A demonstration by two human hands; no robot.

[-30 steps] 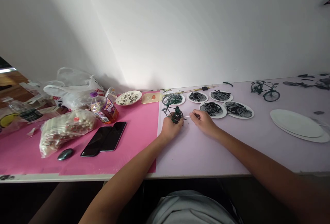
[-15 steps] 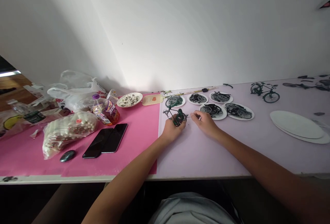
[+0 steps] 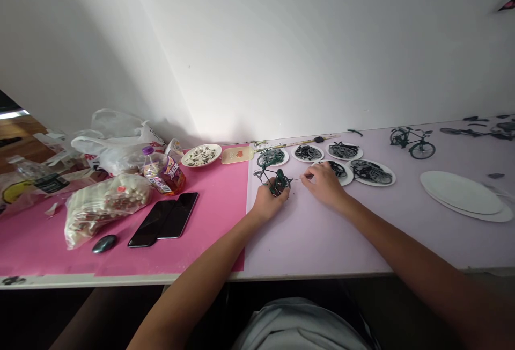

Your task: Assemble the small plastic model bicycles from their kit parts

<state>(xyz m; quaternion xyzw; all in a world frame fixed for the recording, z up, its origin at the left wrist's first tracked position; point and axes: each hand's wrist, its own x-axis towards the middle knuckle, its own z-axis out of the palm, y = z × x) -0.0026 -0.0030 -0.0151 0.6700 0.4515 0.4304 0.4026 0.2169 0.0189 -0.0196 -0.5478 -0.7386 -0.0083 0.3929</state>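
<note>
My left hand (image 3: 269,202) is closed around a dark green model bicycle (image 3: 282,181), tilted over the lilac table top, its wheel on the right near my fingertips. Just right of it, the thumb and fingers of my right hand (image 3: 324,182) pinch together. A thin sliver pokes out toward the bicycle, too small to name. That hand partly covers a plate of black parts (image 3: 345,175). Beside it lies a plate with grey and black wheels (image 3: 374,174). Another plate with a wheel (image 3: 272,157) sits just behind the bicycle.
Further plates of parts (image 3: 308,153) line the wall side. A finished-looking model bicycle (image 3: 414,142) stands at right, near stacked white plates (image 3: 462,193). On the pink left side are phones (image 3: 177,218), a drink bottle (image 3: 164,173), a plastic-wrapped bundle (image 3: 107,202) and a mouse (image 3: 104,243).
My right hand has moved slightly right, away from the bicycle, and now overlaps the plate behind it more. The left hand keeps its hold in nearly the same place.
</note>
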